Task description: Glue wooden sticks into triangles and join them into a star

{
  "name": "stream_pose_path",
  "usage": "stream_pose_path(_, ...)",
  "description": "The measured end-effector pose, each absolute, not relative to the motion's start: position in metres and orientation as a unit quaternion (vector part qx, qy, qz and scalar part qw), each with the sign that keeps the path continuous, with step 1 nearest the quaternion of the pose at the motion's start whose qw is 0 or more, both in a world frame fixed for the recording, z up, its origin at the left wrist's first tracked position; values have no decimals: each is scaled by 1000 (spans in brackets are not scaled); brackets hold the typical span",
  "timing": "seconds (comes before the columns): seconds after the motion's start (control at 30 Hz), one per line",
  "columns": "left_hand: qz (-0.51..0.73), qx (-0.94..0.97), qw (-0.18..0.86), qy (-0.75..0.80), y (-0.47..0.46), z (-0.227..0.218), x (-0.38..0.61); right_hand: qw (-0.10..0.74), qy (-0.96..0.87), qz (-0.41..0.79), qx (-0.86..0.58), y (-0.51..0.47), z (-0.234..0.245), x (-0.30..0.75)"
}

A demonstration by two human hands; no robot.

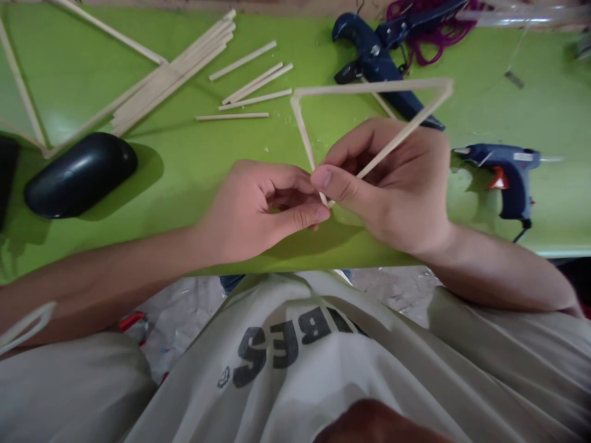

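A triangle of thin wooden sticks (373, 88) is held above the green table near its front edge. At its lowest corner, my left hand (263, 209) pinches the joined stick ends between thumb and fingers. My right hand (392, 181) is closed on the same triangle just above that corner, thumb in front and fingers behind. Its far side spans the air in front of a dark blue cutter-like hand tool (369, 46). The exact contact at the pinched joint is partly hidden by my fingertips.
Right of my right hand lies a blue glue gun (510, 160). Several short sticks (249, 98) and a bundle of long sticks (175, 74) lie at the back left. A black computer mouse (80, 175) sits by a larger stick frame (23, 83). Purple cord (429, 46) lies behind.
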State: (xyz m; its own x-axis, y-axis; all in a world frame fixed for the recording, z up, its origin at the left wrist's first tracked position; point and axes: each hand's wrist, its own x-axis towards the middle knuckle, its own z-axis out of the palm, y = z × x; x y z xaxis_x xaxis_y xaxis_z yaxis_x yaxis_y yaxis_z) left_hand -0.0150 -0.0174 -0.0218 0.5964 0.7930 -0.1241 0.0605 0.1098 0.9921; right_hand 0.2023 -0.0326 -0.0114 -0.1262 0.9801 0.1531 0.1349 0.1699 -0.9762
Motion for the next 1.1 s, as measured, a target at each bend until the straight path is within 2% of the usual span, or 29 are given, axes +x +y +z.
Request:
stream_pose_path(0.2, 327, 616, 642, 317, -13, -19, -16, 441, -592, 477, -476, -36, -5, 204)
stream_pose_path(0.63, 356, 596, 651, 308, -5, -19, -18, 481, -563, 521, -423, -34, -9, 204)
stream_pose_path(0.87, 345, 618, 609, 359, 0, -23, -23, 468, -562, 500, -463, -35, -11, 204)
stream_pose_path(1.1, 360, 624, 589, 366, 2, -30, -23, 501, -549, 519, -421, -34, -15, 202)
